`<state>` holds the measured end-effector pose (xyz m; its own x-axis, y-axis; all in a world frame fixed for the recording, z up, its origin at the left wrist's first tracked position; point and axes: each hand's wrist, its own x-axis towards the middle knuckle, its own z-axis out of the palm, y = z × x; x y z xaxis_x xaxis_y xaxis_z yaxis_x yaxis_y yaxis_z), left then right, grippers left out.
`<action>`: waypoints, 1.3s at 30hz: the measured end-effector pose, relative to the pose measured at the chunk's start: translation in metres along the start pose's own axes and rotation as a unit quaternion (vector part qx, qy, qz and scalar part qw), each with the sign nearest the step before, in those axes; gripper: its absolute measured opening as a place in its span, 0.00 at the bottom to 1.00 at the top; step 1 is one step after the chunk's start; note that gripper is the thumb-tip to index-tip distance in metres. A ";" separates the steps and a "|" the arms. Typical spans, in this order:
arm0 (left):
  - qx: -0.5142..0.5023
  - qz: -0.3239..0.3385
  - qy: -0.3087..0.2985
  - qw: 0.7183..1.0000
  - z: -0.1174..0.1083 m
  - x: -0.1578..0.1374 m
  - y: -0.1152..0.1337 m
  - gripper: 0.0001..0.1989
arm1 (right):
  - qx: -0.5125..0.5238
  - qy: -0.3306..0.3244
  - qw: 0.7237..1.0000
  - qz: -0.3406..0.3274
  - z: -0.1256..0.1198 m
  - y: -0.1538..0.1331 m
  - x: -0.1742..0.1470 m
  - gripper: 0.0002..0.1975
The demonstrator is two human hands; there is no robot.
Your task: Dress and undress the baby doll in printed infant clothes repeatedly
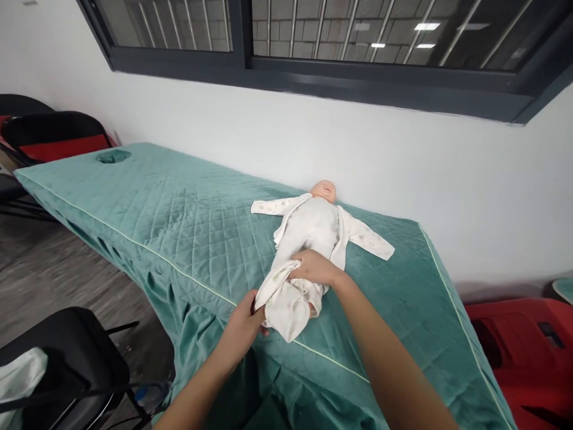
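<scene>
A baby doll (313,221) lies on its back on a green quilted massage bed (197,227), its head toward the wall. It has a pale grey cloth body, and a white patterned baby jacket (369,237) hangs open around it with the sleeves spread. White baby trousers (286,307) are bunched around the doll's lower legs. Near the doll's left-side foot in the picture, my left hand (246,319) is closed on the trouser edge. My right hand (316,267) grips the trousers' upper edge between the legs; its fingertips are partly hidden in the cloth.
A black folding chair (67,352) with white cloth on it stands at the lower left. More black and red chairs (62,134) are at the far left. A red plastic object (528,352) sits right of the bed. A white wall with a dark-framed window (313,74) runs behind.
</scene>
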<state>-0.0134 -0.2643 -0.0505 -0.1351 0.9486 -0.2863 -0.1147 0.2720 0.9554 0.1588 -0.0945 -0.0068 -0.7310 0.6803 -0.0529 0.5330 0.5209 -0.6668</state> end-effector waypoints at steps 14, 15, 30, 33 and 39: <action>0.016 0.057 -0.037 0.998 -0.007 0.045 0.018 0.07 | 0.180 -0.001 0.984 -0.011 -0.003 0.007 -0.008 0.14; 0.041 0.073 -0.025 0.996 -0.009 0.052 0.020 0.07 | 0.187 0.002 0.982 -0.012 -0.003 0.007 -0.008 0.15; 0.317 0.379 0.070 0.867 -0.010 0.155 0.039 0.05 | 0.231 0.105 0.966 0.057 -0.004 0.012 -0.008 0.21; 0.347 0.428 0.067 0.832 -0.011 0.164 0.038 0.05 | 0.227 0.125 0.963 0.072 -0.005 0.004 -0.008 0.20; 0.335 0.444 0.065 0.828 -0.012 0.166 0.030 0.06 | 0.248 0.190 0.947 0.078 -0.015 -0.002 -0.027 0.15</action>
<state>-0.0508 -0.1008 -0.0698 0.0168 0.8088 0.5879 0.6537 -0.4538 0.6056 0.1841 -0.1063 0.0073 -0.4036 0.9145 0.0290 0.2879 0.1571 -0.9447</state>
